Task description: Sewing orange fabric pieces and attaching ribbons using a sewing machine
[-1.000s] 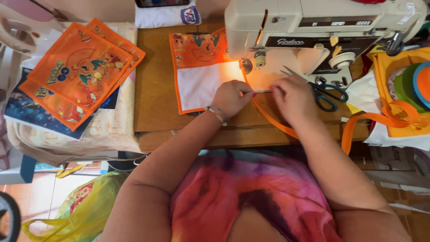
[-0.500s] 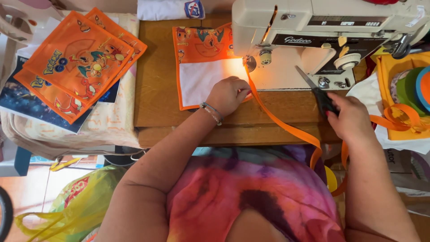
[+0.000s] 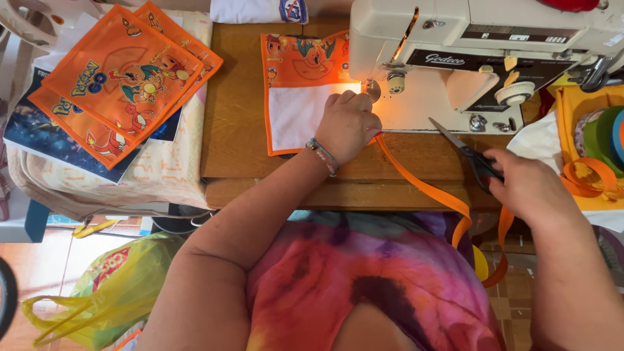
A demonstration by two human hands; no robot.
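My left hand rests closed on the orange ribbon beside the sewing machine's needle, pinning it against an orange-and-white fabric piece. The ribbon runs diagonally down to the right and hangs off the table edge. My right hand grips black-handled scissors, blades pointing up-left over the wooden table, just right of the ribbon. The cream sewing machine stands at the back with its lamp lit.
A stack of orange cartoon-print fabric pouches lies at the left on a cloth-covered surface. Ribbon rolls sit in a yellow tray at the right. A yellow plastic bag is on the floor below left.
My right hand left the ribbon, picked up the scissors from beside the machine and drew them right and down. My left hand stayed by the needle holding the ribbon.
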